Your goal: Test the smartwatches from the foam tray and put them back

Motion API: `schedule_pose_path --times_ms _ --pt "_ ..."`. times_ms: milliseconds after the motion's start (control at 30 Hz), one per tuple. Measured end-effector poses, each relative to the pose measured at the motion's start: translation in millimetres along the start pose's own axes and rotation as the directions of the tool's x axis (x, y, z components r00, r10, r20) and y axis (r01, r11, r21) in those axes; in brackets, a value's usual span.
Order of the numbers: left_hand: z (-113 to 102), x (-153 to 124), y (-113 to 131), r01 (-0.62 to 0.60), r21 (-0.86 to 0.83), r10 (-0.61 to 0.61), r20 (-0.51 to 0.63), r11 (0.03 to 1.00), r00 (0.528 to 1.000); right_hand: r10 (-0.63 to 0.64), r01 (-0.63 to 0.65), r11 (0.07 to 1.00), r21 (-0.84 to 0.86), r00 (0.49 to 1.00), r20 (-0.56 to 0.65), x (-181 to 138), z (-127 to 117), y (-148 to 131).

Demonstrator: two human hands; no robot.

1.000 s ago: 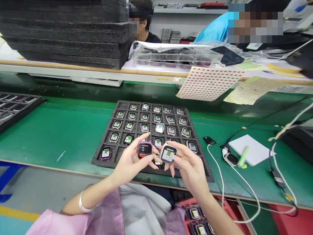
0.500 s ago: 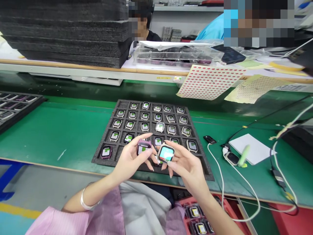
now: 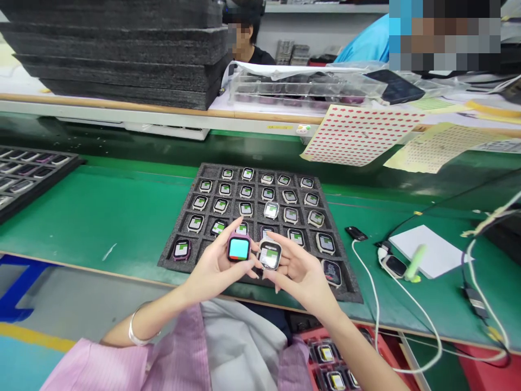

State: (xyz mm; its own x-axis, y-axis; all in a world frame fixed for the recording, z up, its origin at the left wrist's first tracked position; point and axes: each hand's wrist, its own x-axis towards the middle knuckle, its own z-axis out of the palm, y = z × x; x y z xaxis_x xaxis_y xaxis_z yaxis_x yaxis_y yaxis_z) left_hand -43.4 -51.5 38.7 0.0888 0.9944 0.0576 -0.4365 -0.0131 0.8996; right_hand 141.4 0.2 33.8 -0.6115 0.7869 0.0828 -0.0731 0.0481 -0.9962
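Note:
My left hand (image 3: 215, 266) grips a pink-cased smartwatch body (image 3: 238, 247) whose screen glows cyan. My right hand (image 3: 299, 271) holds a pale-cased smartwatch body (image 3: 269, 254) showing a white and green screen. Both hands hover side by side over the near edge of a black foam tray (image 3: 350, 282). The tray's pockets hold several more watch bodies with lit screens, such as one pink unit (image 3: 181, 249) at its near left corner.
The tray lies on a green conveyor mat (image 3: 101, 212). To the right are a white pad (image 3: 431, 250), a watch on a charging cable (image 3: 394, 265) and loose wires. Another foam tray (image 3: 24, 174) sits far left. Stacked black foam (image 3: 122, 49), sticker sheets (image 3: 358, 136) and two people are behind.
The pink watch's screen turned cyan, while the pale watch's screen went from cyan back to white and green. Both hands stayed over the tray's near edge.

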Motion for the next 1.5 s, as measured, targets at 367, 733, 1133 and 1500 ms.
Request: schedule_pose_path --times_ms 367,733,1133,1500 --pt "-56.4 -11.5 -8.4 -0.02 0.687 0.015 0.014 0.727 1.0 -0.108 0.311 0.556 -0.771 0.947 0.304 28.8 22.6 20.4" --pt "-82.8 -2.4 2.6 -0.262 0.965 0.028 0.262 0.005 0.965 0.103 0.185 0.276 -0.943 0.97 0.22 -8.1 -65.6 -19.5" --pt "28.0 30.6 -28.7 -0.456 0.811 -0.15 0.432 -0.367 0.889 0.04 0.113 0.238 -0.965 0.991 0.126 -25.7 -67.1 3.4" --pt "12.8 36.8 -17.6 -0.543 0.78 -0.315 0.454 -0.311 0.833 -0.148 -0.018 0.428 -0.904 0.985 -0.09 -50.0 -29.6 21.7"
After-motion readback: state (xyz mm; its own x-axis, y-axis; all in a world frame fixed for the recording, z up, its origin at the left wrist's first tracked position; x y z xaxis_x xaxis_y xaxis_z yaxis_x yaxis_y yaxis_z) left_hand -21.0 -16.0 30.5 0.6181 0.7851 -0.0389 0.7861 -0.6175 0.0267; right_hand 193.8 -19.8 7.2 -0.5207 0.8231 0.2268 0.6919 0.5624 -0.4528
